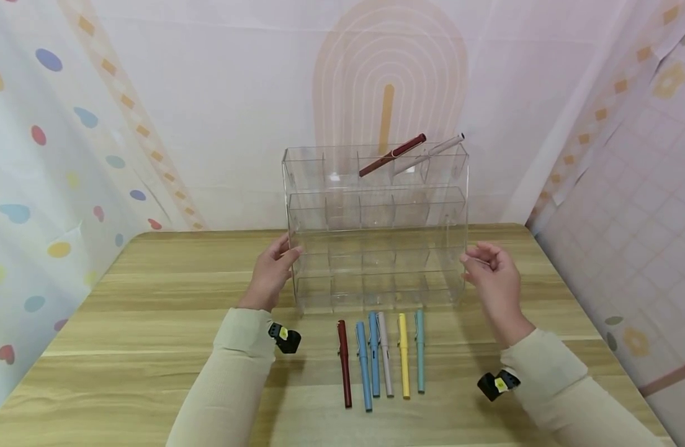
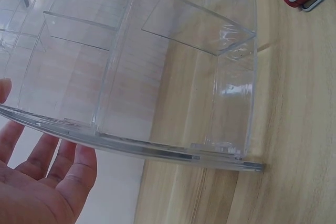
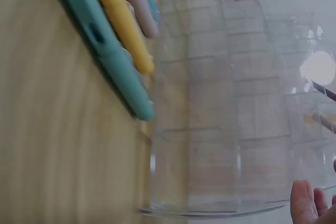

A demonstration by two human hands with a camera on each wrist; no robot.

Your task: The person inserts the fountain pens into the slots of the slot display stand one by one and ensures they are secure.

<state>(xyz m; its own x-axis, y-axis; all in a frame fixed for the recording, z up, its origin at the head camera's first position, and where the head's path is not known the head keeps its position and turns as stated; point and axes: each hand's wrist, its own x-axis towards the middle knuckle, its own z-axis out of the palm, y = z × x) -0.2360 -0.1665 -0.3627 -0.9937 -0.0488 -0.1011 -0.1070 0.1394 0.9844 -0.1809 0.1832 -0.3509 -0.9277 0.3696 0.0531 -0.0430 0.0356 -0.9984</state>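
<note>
A clear acrylic pen rack (image 1: 376, 239) with tiered, divided compartments stands upright on the table. My left hand (image 1: 272, 271) holds its left side panel, thumb at the front edge and fingers along the outside; the left wrist view shows the panel (image 2: 121, 145) between thumb and fingers. At the opposite side my right hand (image 1: 496, 279) grips the right edge with the thumb in front, fingers bent behind. A dark red pen (image 1: 393, 155) and a pale lilac pen (image 1: 445, 146) lean slanted in the top tier.
In front of the rack several pens lie in a row: a dark red pen (image 1: 344, 366), two blue pens, a lilac pen (image 1: 385, 357), a yellow pen (image 1: 404, 357) and a teal pen (image 1: 420, 352). Patterned curtains (image 1: 225, 93) hang behind and beside the wooden table (image 1: 152, 323).
</note>
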